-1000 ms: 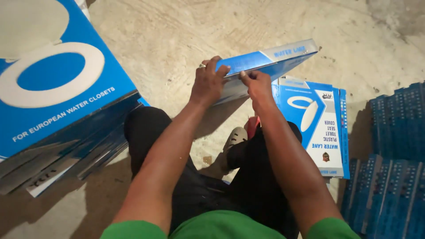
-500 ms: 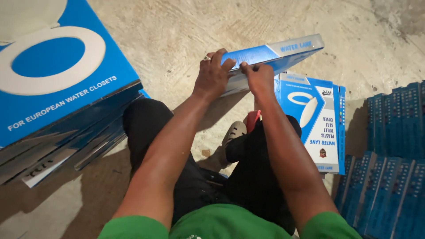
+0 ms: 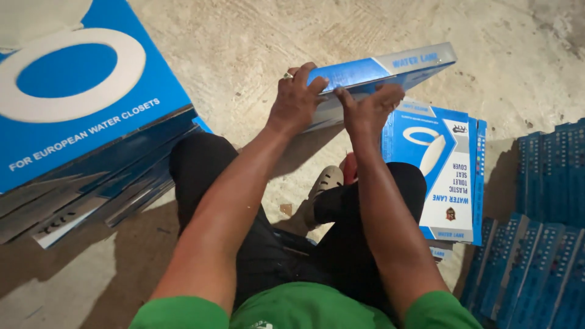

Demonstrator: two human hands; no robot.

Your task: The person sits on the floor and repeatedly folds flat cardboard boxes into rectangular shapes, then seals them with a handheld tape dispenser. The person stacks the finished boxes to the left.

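A flat blue and white cardboard box (image 3: 390,70) is held up over my knees, tilted with its long edge toward me. My left hand (image 3: 297,100) grips its near left end, fingers curled over the top face. My right hand (image 3: 372,106) presses on the near edge just to the right, fingers on the box's flap. Under the held box, several more blue boxes (image 3: 442,176) of the same kind lie flat on the floor by my right knee.
A tall stack of larger flat blue boxes (image 3: 79,122) leans at my left. Bundles of folded blue cartons (image 3: 539,237) stand at the right edge. I sit on a bare concrete floor (image 3: 244,42), with a sandalled foot (image 3: 326,183) between my knees.
The held box has risen and tipped a little higher. Both hands have shifted along its near edge, the right hand now pressing on the flap.
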